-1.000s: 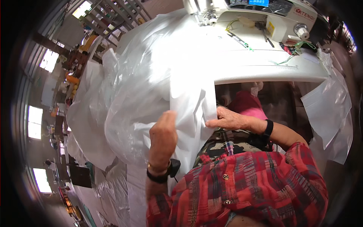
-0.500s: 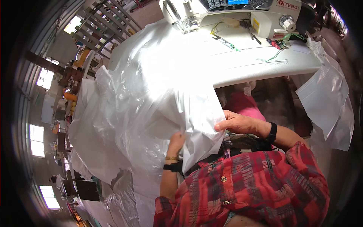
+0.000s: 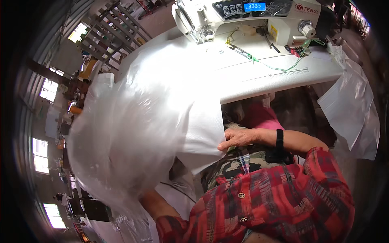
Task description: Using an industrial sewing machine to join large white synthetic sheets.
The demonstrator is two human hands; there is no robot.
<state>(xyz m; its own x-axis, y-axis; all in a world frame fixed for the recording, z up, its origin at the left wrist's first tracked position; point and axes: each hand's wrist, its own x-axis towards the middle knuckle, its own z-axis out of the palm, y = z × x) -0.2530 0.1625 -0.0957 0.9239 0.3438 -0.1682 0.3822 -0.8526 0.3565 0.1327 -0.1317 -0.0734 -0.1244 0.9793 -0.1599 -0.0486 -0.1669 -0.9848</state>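
Note:
A large white woven sack with a clear plastic liner [image 3: 133, 121] billows over the left of the sewing table and hangs down toward my lap. My right hand [image 3: 239, 137] pinches the sack's lower right edge, just under the table's front edge. My left hand is hidden beneath the plastic; only my left forearm [image 3: 156, 204] shows below it. A white industrial sewing machine [image 3: 243, 16] with a blue display stands at the back of the white table [image 3: 275, 77].
Scissors and green thread [image 3: 251, 54] lie on the table in front of the machine. More clear plastic sheeting [image 3: 348, 109] hangs off the table's right end. Metal racks [image 3: 109, 36] and windows [image 3: 48, 89] fill the left background.
My left hand has dropped from the sack's edge and gone under the plastic. The sack has billowed up and leftward. My right hand keeps its hold on the edge.

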